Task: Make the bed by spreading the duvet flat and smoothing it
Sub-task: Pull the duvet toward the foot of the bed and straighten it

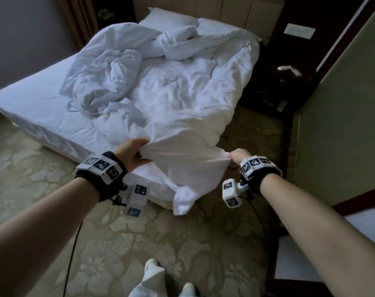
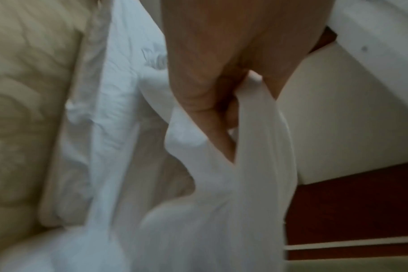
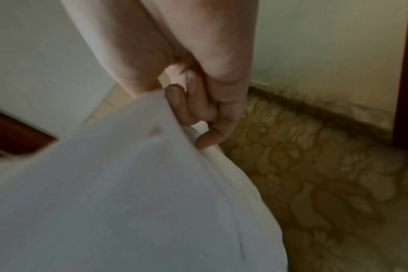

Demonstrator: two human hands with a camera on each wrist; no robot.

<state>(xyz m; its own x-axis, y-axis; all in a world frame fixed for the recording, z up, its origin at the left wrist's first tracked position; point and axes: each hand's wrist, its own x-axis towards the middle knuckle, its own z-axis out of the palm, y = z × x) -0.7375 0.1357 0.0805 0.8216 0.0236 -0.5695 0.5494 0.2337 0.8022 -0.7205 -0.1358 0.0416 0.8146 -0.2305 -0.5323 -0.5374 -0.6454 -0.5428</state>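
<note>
A white duvet (image 1: pixel 171 91) lies rumpled and bunched over the right half of the bed (image 1: pixel 32 103), twisted into heaps near the pillows (image 1: pixel 169 18). Its near end hangs off the bed's foot corner, lifted and stretched between my hands. My left hand (image 1: pixel 137 152) grips a gathered fold of the duvet edge; in the left wrist view the fingers (image 2: pixel 205 103) curl round the cloth (image 2: pixel 198 202). My right hand (image 1: pixel 238 156) clutches the edge further right; in the right wrist view its fingers (image 3: pixel 210 114) pinch the fabric (image 3: pixel 117 193). A knotted corner (image 1: pixel 183 199) dangles below.
The bare white sheet shows on the bed's left half. Patterned beige carpet (image 1: pixel 161 243) surrounds the foot. A dark nightstand (image 1: pixel 289 78) stands right of the bed, a pale wall panel (image 1: pixel 343 103) beyond it. My feet in white slippers (image 1: pixel 154 275) are at the bottom.
</note>
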